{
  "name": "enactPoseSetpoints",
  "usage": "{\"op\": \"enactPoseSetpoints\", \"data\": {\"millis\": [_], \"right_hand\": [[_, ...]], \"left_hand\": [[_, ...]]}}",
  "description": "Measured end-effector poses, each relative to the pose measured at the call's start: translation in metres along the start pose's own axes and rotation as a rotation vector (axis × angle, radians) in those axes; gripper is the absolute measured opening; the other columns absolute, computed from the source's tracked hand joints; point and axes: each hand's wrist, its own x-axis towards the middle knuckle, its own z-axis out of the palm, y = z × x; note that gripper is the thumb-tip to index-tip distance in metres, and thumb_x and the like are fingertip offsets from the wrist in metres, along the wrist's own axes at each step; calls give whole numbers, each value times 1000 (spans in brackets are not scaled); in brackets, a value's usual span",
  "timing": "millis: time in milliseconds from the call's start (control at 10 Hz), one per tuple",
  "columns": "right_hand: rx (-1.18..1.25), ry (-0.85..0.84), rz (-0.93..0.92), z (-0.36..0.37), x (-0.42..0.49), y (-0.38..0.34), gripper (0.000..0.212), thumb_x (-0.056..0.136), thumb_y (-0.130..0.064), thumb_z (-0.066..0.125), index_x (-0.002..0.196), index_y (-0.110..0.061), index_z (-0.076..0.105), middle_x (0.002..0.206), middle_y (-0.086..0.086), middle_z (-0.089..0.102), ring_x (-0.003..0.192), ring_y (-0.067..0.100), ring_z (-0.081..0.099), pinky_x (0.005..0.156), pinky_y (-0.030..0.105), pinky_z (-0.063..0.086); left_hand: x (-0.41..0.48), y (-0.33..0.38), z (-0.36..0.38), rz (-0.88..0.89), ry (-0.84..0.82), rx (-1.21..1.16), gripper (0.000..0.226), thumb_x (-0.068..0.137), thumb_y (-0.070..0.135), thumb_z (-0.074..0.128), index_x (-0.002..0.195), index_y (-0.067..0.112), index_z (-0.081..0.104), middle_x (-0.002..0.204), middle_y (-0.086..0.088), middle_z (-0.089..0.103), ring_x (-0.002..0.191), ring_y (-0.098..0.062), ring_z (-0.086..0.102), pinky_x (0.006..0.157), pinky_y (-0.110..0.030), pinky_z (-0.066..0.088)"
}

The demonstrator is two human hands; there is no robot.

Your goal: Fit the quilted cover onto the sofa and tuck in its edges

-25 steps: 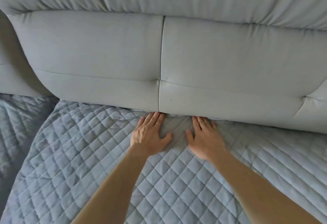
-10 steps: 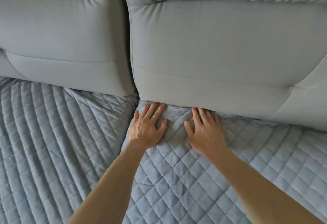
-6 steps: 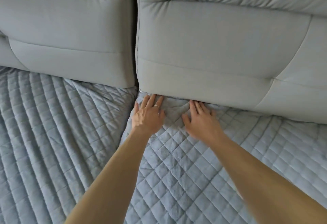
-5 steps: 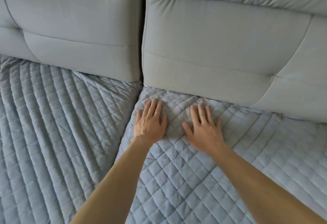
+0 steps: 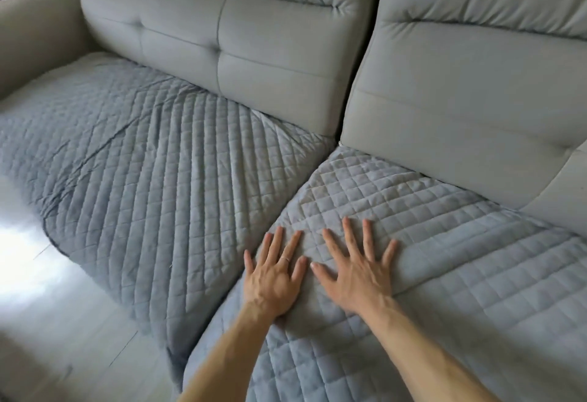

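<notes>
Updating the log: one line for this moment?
left hand: flat on cover | right hand: flat on cover | cover rear: at cushion base

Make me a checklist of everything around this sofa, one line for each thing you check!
Surface: grey sofa, its seats under the cover and its back cushions bare.
Job's things: quilted cover lies over both seats; its back edge runs under the back cushions; creases on the left seat, and a raised fold beside the right hand.
Clutter: nothing seen.
Grippers: left hand and right hand lie flat with fingers spread, pressing the cover on the right seat; a ring is on the left hand.
Cables: nothing seen.
Surroundings: armrest at far left; pale shiny floor in front.
</notes>
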Motion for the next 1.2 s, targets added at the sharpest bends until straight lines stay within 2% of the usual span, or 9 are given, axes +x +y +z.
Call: {"op": "enactPoseSetpoints", "data": {"millis": [100, 200, 300, 400, 600, 800, 900, 1100, 1200], "right_hand": [[2, 75, 25, 8, 1, -1, 78, 80, -83, -4, 150, -50, -10, 162, -5, -19, 143, 30, -33, 102, 74, -18], [-14, 124, 16, 16, 3, -1, 77, 81, -82, -2, 151, -48, -3, 164, -5, -12, 146, 33, -26, 101, 75, -18], [0, 143, -108, 18, 22, -23, 74, 83, -78, 1, 150, -48, -3, 164, -7, -10, 147, 30, -24, 100, 72, -22], [6, 131, -224, 23, 40, -62, 73, 84, -77, 5, 151, -48, 6, 165, -8, -4, 149, 26, -17, 98, 70, -26], [33, 155, -260, 30, 47, -78, 77, 82, -79, 8, 151, -47, 17, 165, -6, 3, 150, 25, -10, 104, 70, -20], [32, 173, -333, 39, -2, -68, 79, 81, -80, 7, 153, -46, 8, 165, -5, -2, 150, 24, -13, 106, 67, -21], [31, 178, -367, 44, -35, -54, 81, 80, -81, 7, 153, -46, 7, 165, -6, -4, 149, 22, -16, 107, 65, -22], [72, 136, -408, 50, -80, -39, 81, 79, -81, 12, 152, -48, 3, 164, -7, -8, 149, 19, -19, 105, 62, -28], [137, -1, -438, 31, -98, -17, 73, 86, -72, 32, 152, -46, 13, 164, -9, -2, 150, 13, -11, 117, 55, -14]], "left_hand": [[8, -4, 1, 48, 37, 14, 59, 89, 76, 0, 144, 60, -16, 159, 20, -17, 146, -6, -20, 119, -50, -11], [11, -22, 5, 44, 87, 30, 64, 86, 80, -1, 146, 59, -10, 161, 20, -12, 145, -4, -23, 116, -47, -21], [14, -47, 4, -54, 155, 27, 68, 84, 80, -2, 148, 56, -3, 159, 21, -16, 145, -6, -25, 112, -49, -26], [4, -74, 0, -132, 173, 54, 64, 85, 78, -1, 145, 60, -7, 158, 19, -21, 147, -12, -23, 113, -55, -20], [-37, -97, 6, -290, 205, 61, 67, 89, 74, 4, 150, 50, -12, 162, 13, -16, 148, -20, -19, 115, -58, -15], [-76, -72, 21, -399, 201, -33, 75, 89, 75, 8, 155, 40, -2, 163, 9, -15, 148, -21, -22, 112, -61, -17], [-94, -62, 26, -407, 195, -74, 77, 87, 77, 8, 155, 41, 4, 163, 10, -14, 148, -21, -21, 114, -62, -12], [-114, -56, 33, -395, 182, -86, 74, 86, 79, 5, 152, 47, -4, 163, 10, -10, 150, -20, -15, 117, -59, -7], [-125, -49, 36, -355, 176, -58, 70, 88, 77, 5, 151, 49, -5, 164, 11, -8, 151, -22, -5, 119, -57, -2]]}}
